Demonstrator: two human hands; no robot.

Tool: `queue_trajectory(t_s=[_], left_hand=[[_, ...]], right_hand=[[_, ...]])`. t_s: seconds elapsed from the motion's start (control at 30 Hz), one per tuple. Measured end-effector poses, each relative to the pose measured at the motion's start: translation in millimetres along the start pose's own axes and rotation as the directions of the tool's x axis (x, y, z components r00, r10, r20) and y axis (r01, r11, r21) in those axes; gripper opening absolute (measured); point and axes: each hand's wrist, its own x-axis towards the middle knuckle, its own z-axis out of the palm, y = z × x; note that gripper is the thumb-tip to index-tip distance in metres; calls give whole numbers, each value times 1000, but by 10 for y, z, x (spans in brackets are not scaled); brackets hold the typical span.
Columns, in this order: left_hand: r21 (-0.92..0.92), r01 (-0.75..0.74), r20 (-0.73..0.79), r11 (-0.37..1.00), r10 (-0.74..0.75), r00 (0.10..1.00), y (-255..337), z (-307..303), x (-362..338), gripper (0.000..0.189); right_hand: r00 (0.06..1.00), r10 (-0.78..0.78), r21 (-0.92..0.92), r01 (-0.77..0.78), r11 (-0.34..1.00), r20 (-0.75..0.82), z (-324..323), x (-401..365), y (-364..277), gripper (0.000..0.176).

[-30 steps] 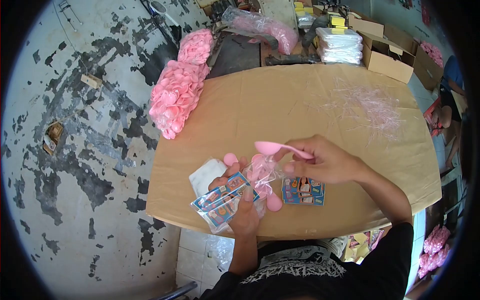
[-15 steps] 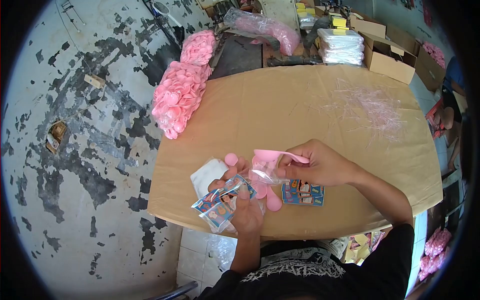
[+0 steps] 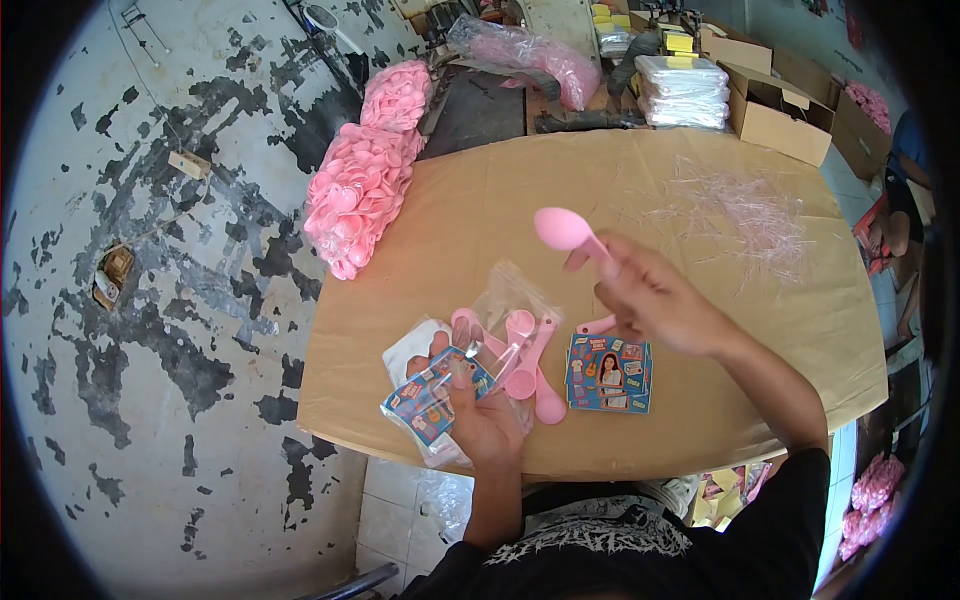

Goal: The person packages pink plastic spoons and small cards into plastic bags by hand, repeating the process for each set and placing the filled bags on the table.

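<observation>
My right hand holds a pink measuring spoon by its handle, raised over the table with the bowl toward the far left. My left hand is closed on a clear plastic bag with a blue printed card showing in it. Just beyond its fingers, an open clear bag stretches over several pink spoons. Close to the left fingers lies a stack of white sheets or bags. Below my right hand is a pile of blue cards, with a pink handle by its top edge.
Large bags of pink spoons stand at the table's far left edge. Loose clear strips lie on the brown table at the right. At the back are stacked plastic packs and cardboard boxes. Another person sits at the far right.
My right hand has moved up and away from the bag, lifting the pink spoon and turning it. The clear bag over the spoons now shows, and the card pile is more uncovered.
</observation>
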Motion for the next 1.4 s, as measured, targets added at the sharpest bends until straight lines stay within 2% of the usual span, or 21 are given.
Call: queue_trajectory(t_s=[0.07, 0.1, 0.17, 0.27, 0.37, 0.47, 0.57, 0.63, 0.67, 0.77, 0.87, 0.93, 1.0, 1.03, 1.07, 1.1, 1.17, 1.23, 1.27, 1.33, 1.4], left_hand=[[-62, 23, -21, 998, -24, 999, 11, 5, 12, 37], [-107, 42, -24, 993, -45, 999, 24, 31, 11, 38], [-174, 70, -37, 982, -78, 996, 39, 64, -1, 38], [-217, 80, -48, 973, -92, 995, 31, 66, -16, 39], [-208, 83, -14, 975, -88, 996, -12, 9, -16, 40], [-165, 142, 55, 976, -135, 989, -32, 1, -18, 41], [-125, 197, 78, 972, -188, 979, -64, 35, -78, 43], [-118, 241, 35, 963, -239, 970, -91, 76, -151, 44], [-158, 300, 60, 941, -294, 954, -116, 108, -189, 48], [-241, 458, 102, 856, -447, 889, -164, 197, -273, 61], [-294, 552, 100, 781, -549, 830, -171, 219, -287, 79], [-362, 569, 156, 738, -554, 818, -164, 191, -255, 88], [96, 418, 167, 903, -428, 888, -165, 174, -188, 91], [319, 298, 196, 900, -370, 908, -167, 173, -178, 93], [473, 254, 299, 843, -425, 854, -110, 276, -176, 90], [610, 176, 392, 773, -487, 780, -3, 466, -163, 86], [753, -7, 495, 658, -559, 665, 14, 561, -173, 78], [793, -158, 545, 589, -567, 618, -111, 497, -266, 69], [796, 25, 455, 605, -625, 635, -129, 463, -284, 64], [720, 377, 285, 582, -744, 604, -141, 427, -302, 55], [646, 492, 301, 584, -787, 538, -61, 487, -249, 51]], right_hand=[[999, 4, 91, 0, 996, -44, -139, -23, -17, 36], [994, -91, -120, 83, 989, -58, -219, 5, -15, 32], [961, -276, -514, 224, 828, -26, -378, 74, -7, 26], [928, -371, -671, 295, 681, 31, -485, 95, -13, 20], [970, -194, -465, 242, 852, 150, -404, 1, -117, 20], [918, -309, -466, 394, 793, 250, -301, -19, -82, 22], [885, -381, -449, 464, 764, 266, -209, -60, -93, 22], [919, -249, -497, 377, 782, 304, -124, -127, -223, 19], [930, -180, -522, 333, 785, 322, -87, -152, -260, 18], [896, -407, -426, 442, 789, 177, 29, -142, -86, 12], [913, -395, -614, 368, 699, 97, -177, -358, -397, 7], [728, -684, -602, 530, 597, -38, -333, -474, -449, 6], [679, -730, -646, 520, 559, -85, -363, -531, -453, 6], [756, -650, -682, 440, 585, -70, -328, -557, -450, 6], [824, -563, -716, 356, 600, -63, -289, -579, -448, 5], [832, -554, -692, 378, 615, -39, -233, -552, -422, 6], [839, -544, -637, 428, 641, 16, -97, -425, -352, 9], [894, -446, -607, 380, 698, 47, -34, -405, -383, 13], [914, -401, -596, 359, 718, 67, -23, -391, -409, 15], [783, -617, -640, 434, 634, -80, -22, -307, -390, 19], [755, -642, -626, 438, 646, -135, -79, -247, -329, 21]])
